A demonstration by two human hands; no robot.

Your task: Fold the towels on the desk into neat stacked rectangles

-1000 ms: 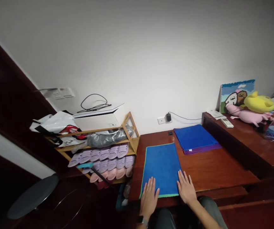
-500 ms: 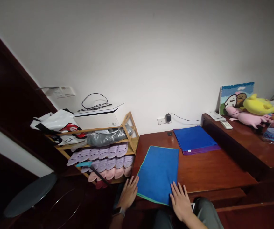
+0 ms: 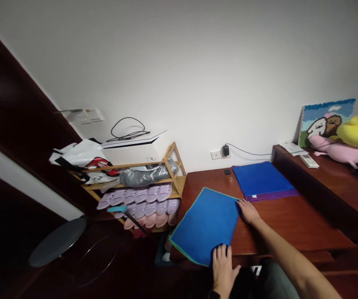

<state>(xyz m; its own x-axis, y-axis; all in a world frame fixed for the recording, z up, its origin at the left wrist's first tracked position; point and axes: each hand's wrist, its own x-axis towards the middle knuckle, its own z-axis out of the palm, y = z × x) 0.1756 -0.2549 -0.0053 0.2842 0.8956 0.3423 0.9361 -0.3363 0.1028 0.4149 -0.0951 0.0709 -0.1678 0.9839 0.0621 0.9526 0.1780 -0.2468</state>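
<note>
A folded blue cloth with green edging lies turned at an angle on the brown wooden table. My left hand rests on its near right corner, fingers laid on the fabric and thumb stretched out to the side. At the far right corner of the cloth, the fingers of my right hand are closed together over the edge. Beyond that hand, a darker blue folded cloth lies on top of a purple cloth.
A wooden rack with several lilac and pink slippers stands left of the table. A round stool is at lower left. On the raised ledge at right lie a remote control and a pink plush toy. A charger is plugged into the wall.
The blue cloth has turned clockwise on the table. My left hand has moved from its left edge to the near right corner, my right hand from there to the far right corner.
</note>
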